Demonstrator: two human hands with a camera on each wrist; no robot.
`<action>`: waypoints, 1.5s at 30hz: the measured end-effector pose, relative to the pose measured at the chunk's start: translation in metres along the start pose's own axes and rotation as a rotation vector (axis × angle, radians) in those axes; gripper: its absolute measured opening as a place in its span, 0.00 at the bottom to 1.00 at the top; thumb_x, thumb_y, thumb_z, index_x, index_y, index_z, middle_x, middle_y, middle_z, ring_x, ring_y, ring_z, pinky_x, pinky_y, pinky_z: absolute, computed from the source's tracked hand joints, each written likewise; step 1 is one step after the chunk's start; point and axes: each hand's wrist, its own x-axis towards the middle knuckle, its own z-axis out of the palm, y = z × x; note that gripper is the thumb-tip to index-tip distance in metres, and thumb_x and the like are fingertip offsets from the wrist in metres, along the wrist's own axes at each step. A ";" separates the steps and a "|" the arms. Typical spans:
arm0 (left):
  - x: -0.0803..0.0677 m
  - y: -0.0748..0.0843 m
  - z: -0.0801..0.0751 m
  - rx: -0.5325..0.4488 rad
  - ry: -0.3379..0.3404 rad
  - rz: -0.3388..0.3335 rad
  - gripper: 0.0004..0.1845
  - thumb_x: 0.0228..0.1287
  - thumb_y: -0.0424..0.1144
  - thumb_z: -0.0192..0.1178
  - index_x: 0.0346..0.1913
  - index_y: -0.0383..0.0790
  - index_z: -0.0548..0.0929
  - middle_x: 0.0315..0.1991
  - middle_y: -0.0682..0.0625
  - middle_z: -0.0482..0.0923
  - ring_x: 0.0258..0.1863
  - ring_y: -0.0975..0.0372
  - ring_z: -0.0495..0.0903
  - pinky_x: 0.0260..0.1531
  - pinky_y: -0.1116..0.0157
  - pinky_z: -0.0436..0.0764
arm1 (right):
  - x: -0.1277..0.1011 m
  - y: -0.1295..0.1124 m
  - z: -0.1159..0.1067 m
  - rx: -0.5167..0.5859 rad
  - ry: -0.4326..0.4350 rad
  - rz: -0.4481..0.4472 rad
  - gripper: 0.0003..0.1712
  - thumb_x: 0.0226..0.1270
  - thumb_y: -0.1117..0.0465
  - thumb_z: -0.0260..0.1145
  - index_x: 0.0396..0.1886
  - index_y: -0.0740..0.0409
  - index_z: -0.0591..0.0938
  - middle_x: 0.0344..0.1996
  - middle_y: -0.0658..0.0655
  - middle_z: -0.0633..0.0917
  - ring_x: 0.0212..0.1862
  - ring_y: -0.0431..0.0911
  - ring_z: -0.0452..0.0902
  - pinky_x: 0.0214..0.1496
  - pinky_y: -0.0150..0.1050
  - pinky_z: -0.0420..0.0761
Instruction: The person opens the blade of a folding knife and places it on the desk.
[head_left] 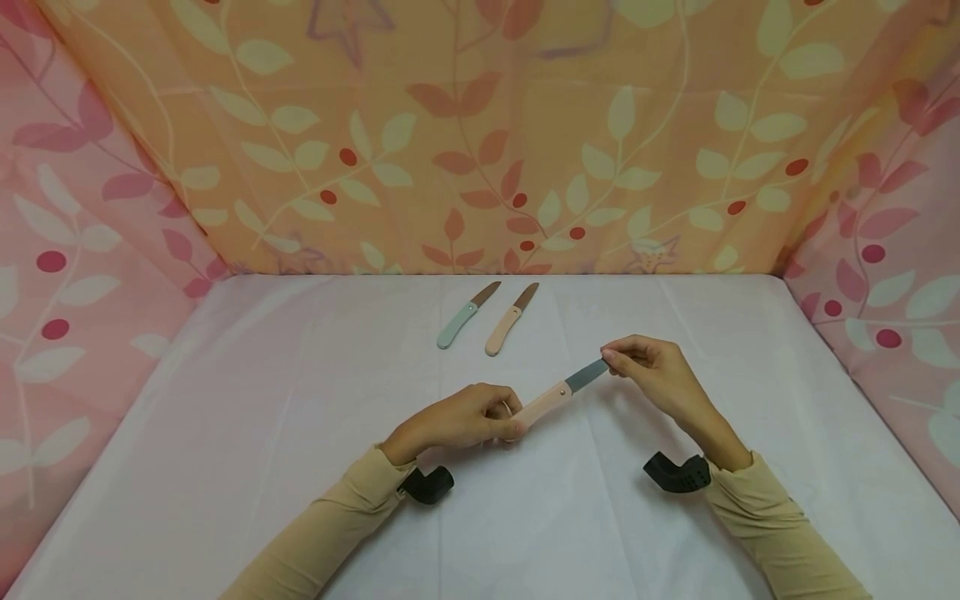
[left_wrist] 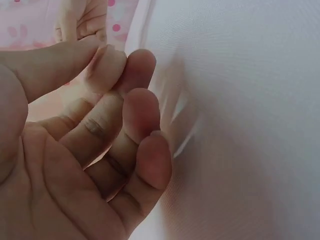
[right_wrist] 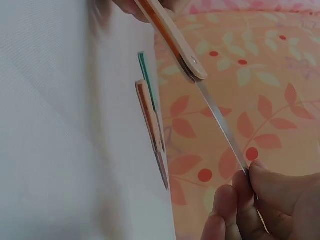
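Observation:
Both hands hold one folding knife (head_left: 545, 404) with a pale pink handle, its blade extended, raised over the white table. My left hand (head_left: 476, 414) pinches the handle's end between thumb and fingers; in the left wrist view that end (left_wrist: 106, 70) shows at the thumb tip. At the other end, my right hand (head_left: 651, 371) pinches the blade's tip. The right wrist view shows the blade (right_wrist: 222, 125) edge-on, running from the handle (right_wrist: 172, 40) down to the right thumb and fingertips. The blade's very tip is hidden by the fingers.
Two more unfolded knives lie side by side toward the table's back edge: one with a light green handle (head_left: 456, 327), one with a peach handle (head_left: 502, 332). A white cloth covers the table (head_left: 300, 333). Patterned curtains (head_left: 480, 133) stand behind it and along both sides.

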 end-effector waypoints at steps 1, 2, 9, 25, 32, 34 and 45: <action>0.000 0.000 -0.001 0.011 -0.002 -0.004 0.09 0.69 0.40 0.62 0.45 0.39 0.80 0.27 0.49 0.83 0.24 0.64 0.75 0.26 0.71 0.73 | 0.000 0.000 0.000 0.001 0.003 0.001 0.22 0.72 0.52 0.64 0.51 0.69 0.82 0.32 0.40 0.85 0.39 0.41 0.84 0.45 0.35 0.83; 0.000 0.000 -0.001 0.021 -0.005 -0.007 0.09 0.69 0.40 0.63 0.46 0.40 0.80 0.27 0.49 0.83 0.24 0.64 0.75 0.26 0.71 0.72 | 0.000 0.001 0.000 0.001 0.004 0.001 0.23 0.72 0.52 0.64 0.51 0.69 0.82 0.33 0.39 0.85 0.39 0.41 0.84 0.45 0.35 0.83; -0.001 0.000 -0.004 0.077 0.007 0.008 0.10 0.69 0.40 0.62 0.47 0.38 0.80 0.27 0.49 0.82 0.24 0.66 0.74 0.26 0.72 0.72 | 0.001 0.004 -0.001 0.007 0.004 -0.017 0.22 0.73 0.53 0.63 0.50 0.71 0.82 0.33 0.40 0.85 0.38 0.41 0.84 0.45 0.35 0.83; -0.001 0.001 -0.004 0.095 0.111 0.030 0.10 0.69 0.37 0.61 0.47 0.34 0.81 0.28 0.47 0.85 0.25 0.67 0.75 0.28 0.72 0.73 | 0.002 0.009 -0.005 -0.029 -0.024 -0.015 0.20 0.74 0.57 0.62 0.56 0.67 0.81 0.48 0.61 0.86 0.43 0.44 0.85 0.47 0.35 0.83; -0.001 0.002 -0.004 0.106 0.130 0.003 0.12 0.70 0.36 0.61 0.50 0.34 0.81 0.30 0.49 0.86 0.28 0.68 0.76 0.30 0.72 0.74 | 0.002 0.009 -0.006 -0.054 -0.022 -0.036 0.19 0.74 0.57 0.62 0.55 0.67 0.81 0.49 0.63 0.86 0.43 0.45 0.85 0.47 0.35 0.83; -0.001 0.002 -0.004 0.098 0.139 0.004 0.11 0.70 0.36 0.61 0.50 0.34 0.81 0.30 0.49 0.86 0.27 0.67 0.76 0.30 0.72 0.74 | 0.003 0.009 -0.006 -0.063 -0.015 -0.036 0.19 0.74 0.57 0.62 0.55 0.66 0.81 0.50 0.64 0.85 0.44 0.44 0.85 0.48 0.35 0.82; 0.003 0.001 -0.001 0.037 0.195 -0.009 0.10 0.68 0.36 0.62 0.47 0.35 0.82 0.28 0.49 0.85 0.20 0.64 0.74 0.25 0.70 0.74 | 0.004 0.014 -0.005 -0.050 0.023 -0.044 0.20 0.74 0.57 0.62 0.58 0.65 0.80 0.48 0.64 0.85 0.43 0.43 0.86 0.47 0.32 0.81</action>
